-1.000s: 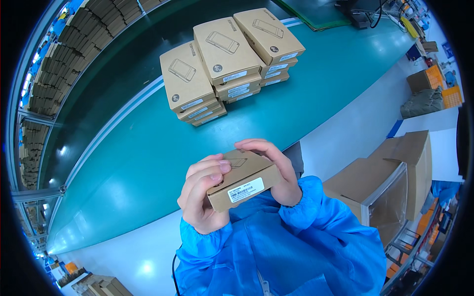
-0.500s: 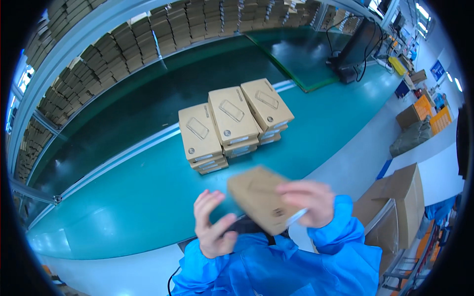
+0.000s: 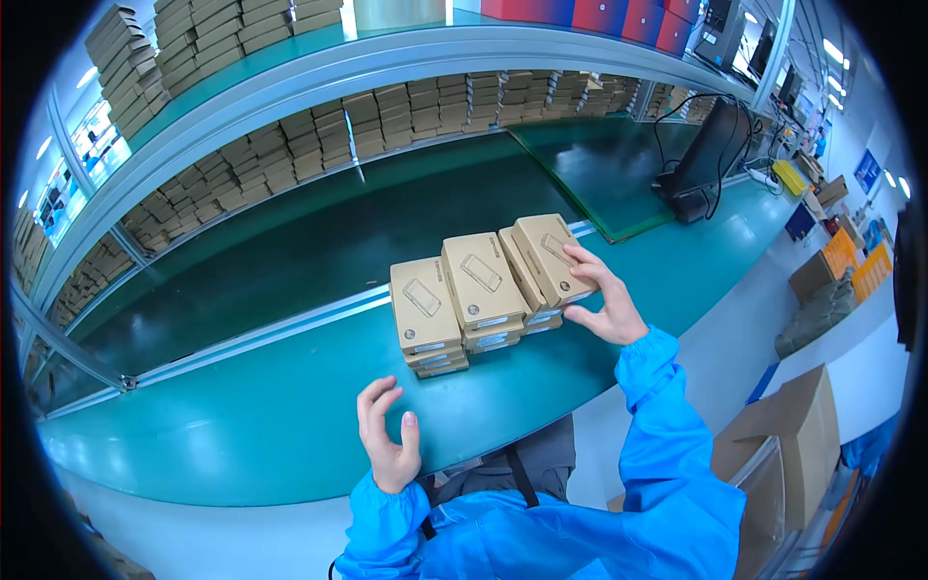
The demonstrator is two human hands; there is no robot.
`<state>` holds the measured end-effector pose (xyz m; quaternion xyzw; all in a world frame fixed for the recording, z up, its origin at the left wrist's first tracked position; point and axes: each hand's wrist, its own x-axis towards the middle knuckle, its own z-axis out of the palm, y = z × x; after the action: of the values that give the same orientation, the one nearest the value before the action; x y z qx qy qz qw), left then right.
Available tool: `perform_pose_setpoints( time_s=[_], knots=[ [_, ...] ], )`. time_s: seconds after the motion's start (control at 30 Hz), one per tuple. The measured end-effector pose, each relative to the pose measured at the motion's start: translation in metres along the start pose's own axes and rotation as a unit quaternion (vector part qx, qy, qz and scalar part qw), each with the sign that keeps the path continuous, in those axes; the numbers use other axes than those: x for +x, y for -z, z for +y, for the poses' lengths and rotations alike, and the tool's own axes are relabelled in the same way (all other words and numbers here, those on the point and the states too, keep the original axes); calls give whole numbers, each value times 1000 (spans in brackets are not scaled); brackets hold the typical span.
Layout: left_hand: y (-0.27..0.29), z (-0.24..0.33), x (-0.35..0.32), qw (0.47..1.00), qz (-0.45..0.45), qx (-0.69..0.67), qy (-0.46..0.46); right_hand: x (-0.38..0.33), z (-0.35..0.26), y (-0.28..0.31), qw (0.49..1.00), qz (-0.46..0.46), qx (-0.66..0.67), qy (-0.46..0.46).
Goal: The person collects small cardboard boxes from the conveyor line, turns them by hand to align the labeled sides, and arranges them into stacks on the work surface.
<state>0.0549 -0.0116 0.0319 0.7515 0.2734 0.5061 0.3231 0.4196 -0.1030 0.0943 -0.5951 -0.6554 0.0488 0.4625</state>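
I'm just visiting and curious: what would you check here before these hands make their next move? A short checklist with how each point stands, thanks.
1. Left hand free: ok, it holds nothing.
2. Right hand clear of the boxes: not ok, its fingers touch the right-hand top box.
3. That box squared up with the box beneath: not ok, the lower one shows along its left side.
4. Left-hand top box and middle top box closed: ok.
5. Stacks back from the near edge of the green table: ok.
6. Right hand's grip released: cannot tell.
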Motion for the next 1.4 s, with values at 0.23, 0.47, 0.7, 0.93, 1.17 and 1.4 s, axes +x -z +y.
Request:
perform_pose_setpoints(
  time_s=[0.23, 0.47, 0.7, 0.93, 1.17, 1.4],
  knots=[
    [-35, 43, 98, 977, -96, 140, -129, 13, -11, -2, 999, -19, -32, -39],
    [-78, 14, 108, 949, -181, 197, -164, -3, -4, -11, 998, 23, -7, -50],
    [-76, 15, 103, 945, -171, 217, -175, -33, 20, -57, 977, 114, 163, -76],
    [-45, -7, 92, 991, 83, 80, -68, -42, 18, -62, 965, 137, 115, -194],
    [-67, -65, 52, 888, 3, -370, 273, -53, 27, -80, 957, 33, -186, -219],
    [-87, -45, 54, 825, -3, -470, 315, -46, 38, -68, 949, 64, -166, -260]
  ],
)
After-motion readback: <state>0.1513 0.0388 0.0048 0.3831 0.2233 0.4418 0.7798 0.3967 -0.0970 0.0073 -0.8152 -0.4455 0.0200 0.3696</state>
